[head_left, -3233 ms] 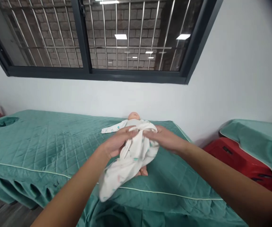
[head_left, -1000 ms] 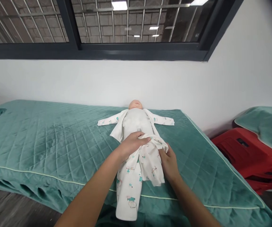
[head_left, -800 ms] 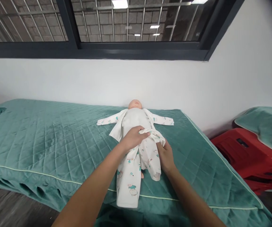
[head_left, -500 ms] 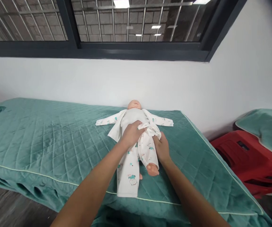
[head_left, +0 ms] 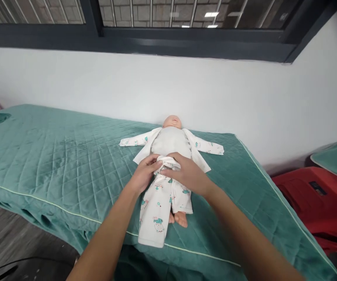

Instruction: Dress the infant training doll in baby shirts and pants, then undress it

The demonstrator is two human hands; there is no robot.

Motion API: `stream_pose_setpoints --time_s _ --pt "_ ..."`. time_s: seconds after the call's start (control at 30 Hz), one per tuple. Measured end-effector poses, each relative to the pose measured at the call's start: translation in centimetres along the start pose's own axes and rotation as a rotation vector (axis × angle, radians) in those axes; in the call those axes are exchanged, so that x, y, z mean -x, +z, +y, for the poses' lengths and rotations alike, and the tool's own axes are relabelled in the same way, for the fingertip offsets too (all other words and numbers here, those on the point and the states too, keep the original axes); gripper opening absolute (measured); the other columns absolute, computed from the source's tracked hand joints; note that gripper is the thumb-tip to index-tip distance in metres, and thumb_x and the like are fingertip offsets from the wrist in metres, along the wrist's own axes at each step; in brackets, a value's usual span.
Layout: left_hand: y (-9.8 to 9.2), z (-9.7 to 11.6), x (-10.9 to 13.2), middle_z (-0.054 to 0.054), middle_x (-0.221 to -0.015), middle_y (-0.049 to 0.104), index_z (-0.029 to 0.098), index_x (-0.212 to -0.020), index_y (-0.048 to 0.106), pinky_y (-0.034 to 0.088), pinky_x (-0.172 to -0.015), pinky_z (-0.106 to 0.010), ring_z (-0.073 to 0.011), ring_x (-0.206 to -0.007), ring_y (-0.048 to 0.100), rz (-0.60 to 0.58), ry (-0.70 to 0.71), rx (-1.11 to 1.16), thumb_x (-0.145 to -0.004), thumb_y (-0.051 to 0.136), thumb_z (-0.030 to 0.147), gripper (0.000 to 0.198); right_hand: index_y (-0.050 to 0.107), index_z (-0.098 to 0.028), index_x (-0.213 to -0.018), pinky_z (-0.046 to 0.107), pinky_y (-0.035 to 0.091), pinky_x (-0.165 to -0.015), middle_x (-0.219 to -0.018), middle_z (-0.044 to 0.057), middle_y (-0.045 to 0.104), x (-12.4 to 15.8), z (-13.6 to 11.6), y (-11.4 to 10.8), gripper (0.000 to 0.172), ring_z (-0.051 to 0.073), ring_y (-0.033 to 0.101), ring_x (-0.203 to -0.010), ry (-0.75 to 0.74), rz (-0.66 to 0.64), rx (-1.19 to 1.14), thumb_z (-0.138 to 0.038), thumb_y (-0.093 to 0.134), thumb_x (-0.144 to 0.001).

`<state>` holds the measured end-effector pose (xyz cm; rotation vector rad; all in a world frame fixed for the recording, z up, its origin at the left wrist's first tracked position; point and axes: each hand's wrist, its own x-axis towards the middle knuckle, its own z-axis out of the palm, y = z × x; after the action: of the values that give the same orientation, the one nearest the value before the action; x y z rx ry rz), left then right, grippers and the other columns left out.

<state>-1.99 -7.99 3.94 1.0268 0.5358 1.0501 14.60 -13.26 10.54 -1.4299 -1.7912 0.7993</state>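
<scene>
A baby doll point(head_left: 172, 121) lies on its back on the green quilted bed, head toward the wall. Its white printed jacket point(head_left: 136, 140) is spread open with both sleeves stretched sideways. White printed pants point(head_left: 156, 208) lie over the doll's legs; one foot point(head_left: 181, 219) sticks out of the shorter-looking leg, while the other leg lies flat and long. My left hand point(head_left: 145, 171) pinches the bunched waistband at its left side. On the right side of the same waistband, my right hand point(head_left: 187, 171) grips the cloth between thumb and fingers.
The green quilted bed cover point(head_left: 68, 164) reaches the white wall point(head_left: 127, 86) beneath a dark-framed window point(head_left: 191, 43). A red plastic piece of furniture point(head_left: 311, 199) stands at the right. A black cable point(head_left: 30, 258) runs over the floor at lower left.
My right hand has moved from beside the doll's leg up to the waistband. My left hand has shifted left along it. The clothed leg has lowered, and the camera view has tilted down.
</scene>
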Motion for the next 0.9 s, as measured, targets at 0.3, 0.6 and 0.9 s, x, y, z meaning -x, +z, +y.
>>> stream_pose_setpoints --time_s 0.3,0.6,0.9 --pt "1.2 0.7 0.3 0.002 -0.073 0.059 0.015 -0.085 0.066 0.040 -0.066 -0.022 -0.0102 -0.068 0.052 0.009 0.023 -0.066 -0.081 0.070 0.043 0.028 0.059 -0.019 -0.077 0.025 0.039 -0.059 -0.070 -0.002 0.059 -1.8 0.4 -1.1 0.027 0.014 0.053 -0.065 0.143 -0.120 -0.325 -0.044 0.069 -0.076" --pt "2.9 2.2 -1.6 0.003 -0.066 0.056 0.015 -0.077 0.060 0.039 -0.060 -0.023 -0.0089 -0.059 0.049 0.074 -0.104 0.055 -0.069 0.079 0.042 0.034 0.069 -0.018 -0.107 0.033 0.053 -0.083 -0.100 0.005 0.074 -0.9 1.0 -1.2 0.041 0.023 0.068 -0.095 0.222 -0.323 -0.672 -0.035 0.078 -0.071" --pt "2.9 3.0 0.7 -0.001 -0.074 0.062 0.014 -0.085 0.065 0.041 -0.064 -0.025 -0.0127 -0.067 0.055 -0.027 -0.113 -0.227 -0.076 0.070 0.060 0.047 0.074 -0.017 -0.097 0.031 0.054 -0.075 -0.087 0.005 0.076 -0.5 0.2 -0.7 0.038 0.021 0.069 -0.082 0.187 -0.274 -0.629 -0.049 0.073 -0.077"
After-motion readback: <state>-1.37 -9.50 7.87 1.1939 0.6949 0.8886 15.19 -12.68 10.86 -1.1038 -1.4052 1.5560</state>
